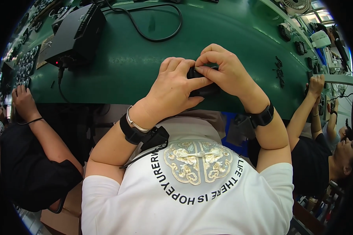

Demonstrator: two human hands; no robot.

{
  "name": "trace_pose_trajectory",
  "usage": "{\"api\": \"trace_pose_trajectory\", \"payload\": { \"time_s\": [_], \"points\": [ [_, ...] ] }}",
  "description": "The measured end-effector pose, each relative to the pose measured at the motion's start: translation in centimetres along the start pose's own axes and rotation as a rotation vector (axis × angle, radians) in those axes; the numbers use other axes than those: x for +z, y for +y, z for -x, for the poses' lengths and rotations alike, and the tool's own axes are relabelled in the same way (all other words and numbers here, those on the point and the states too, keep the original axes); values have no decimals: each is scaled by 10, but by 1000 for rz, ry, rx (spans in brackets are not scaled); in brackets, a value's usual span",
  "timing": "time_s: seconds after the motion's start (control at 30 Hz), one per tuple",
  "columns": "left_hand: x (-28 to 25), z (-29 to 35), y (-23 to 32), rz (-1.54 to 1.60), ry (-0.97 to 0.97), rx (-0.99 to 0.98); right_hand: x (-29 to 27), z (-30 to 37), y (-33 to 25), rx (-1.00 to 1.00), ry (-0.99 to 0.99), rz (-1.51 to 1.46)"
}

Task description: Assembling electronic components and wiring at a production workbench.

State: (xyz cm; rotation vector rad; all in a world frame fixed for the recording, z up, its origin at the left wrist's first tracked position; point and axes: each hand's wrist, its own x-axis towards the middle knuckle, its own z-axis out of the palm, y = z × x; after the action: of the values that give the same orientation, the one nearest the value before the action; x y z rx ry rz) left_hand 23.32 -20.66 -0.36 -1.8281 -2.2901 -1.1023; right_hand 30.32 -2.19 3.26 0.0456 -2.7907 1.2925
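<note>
A black rounded object [205,91] sits between my hands above the near part of the green table. Its kind is hard to tell, since my fingers cover most of it. My left hand [173,81] curls around its left side and lays a finger across it. Over its far side, my right hand [228,72] is closed, with thumb and index finger pinched together against the object. Whatever lies in that pinch is hidden.
A black box with a red light [76,33] stands at the left, its black cable [179,23] looping across the green table [137,70]. Small black parts [279,72] lie in a pile at the right. Co-workers' arms [47,131] flank me on both sides.
</note>
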Motion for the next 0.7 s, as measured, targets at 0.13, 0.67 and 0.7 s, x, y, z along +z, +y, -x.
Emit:
{"api": "trace_pose_trajectory", "payload": {
  "time_s": [0.13, 0.67, 0.7],
  "points": [
    [-5, -6, 3, -28, -44, 17, -17, 2, -1, -46, 1, 73],
    [-61, -176, -36, 134, -184, -5, -35, 128, 62, 289, 651, -157],
    [-55, -198, -44, 129, -133, 19, -32, 122, 54, 256, 660, -115]
  ]
}}
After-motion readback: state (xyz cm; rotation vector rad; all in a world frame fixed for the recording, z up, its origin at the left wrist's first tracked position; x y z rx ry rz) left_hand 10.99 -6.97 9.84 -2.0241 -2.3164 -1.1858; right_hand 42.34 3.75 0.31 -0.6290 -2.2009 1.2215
